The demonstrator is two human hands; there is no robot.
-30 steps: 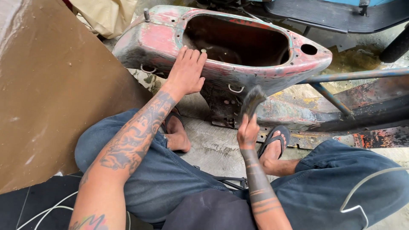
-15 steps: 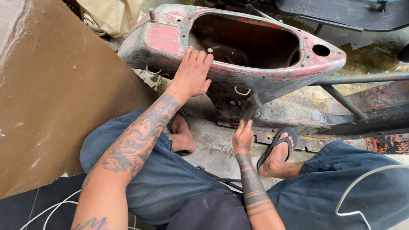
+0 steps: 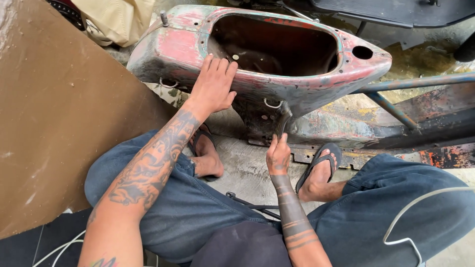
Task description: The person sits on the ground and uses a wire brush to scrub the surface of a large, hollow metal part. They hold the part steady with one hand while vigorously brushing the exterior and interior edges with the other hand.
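- Since the earlier frames, the brush [image 3: 283, 120] has been lowered from a raised position and is now pressed against the dark lower panel of the scooter body, just beneath a small metal ring [image 3: 272, 103].
- Its handle is gripped by the closed fingers of the right hand [image 3: 278, 155], with the bristles pointing up and away.
- The left hand [image 3: 213, 87] is laid flat with fingers spread and relaxed on the rim of the old scooter body [image 3: 178, 47], beside its large open cavity; that placement is unchanged.
- Worn red and green paint, rust and grime are seen across the scooter body, which lies on the wet concrete floor [image 3: 247, 170].
- Blue jeans and black sandals [image 3: 321, 160] are worn by the seated person.
- A large brown board [image 3: 59, 118] is seen at the left.
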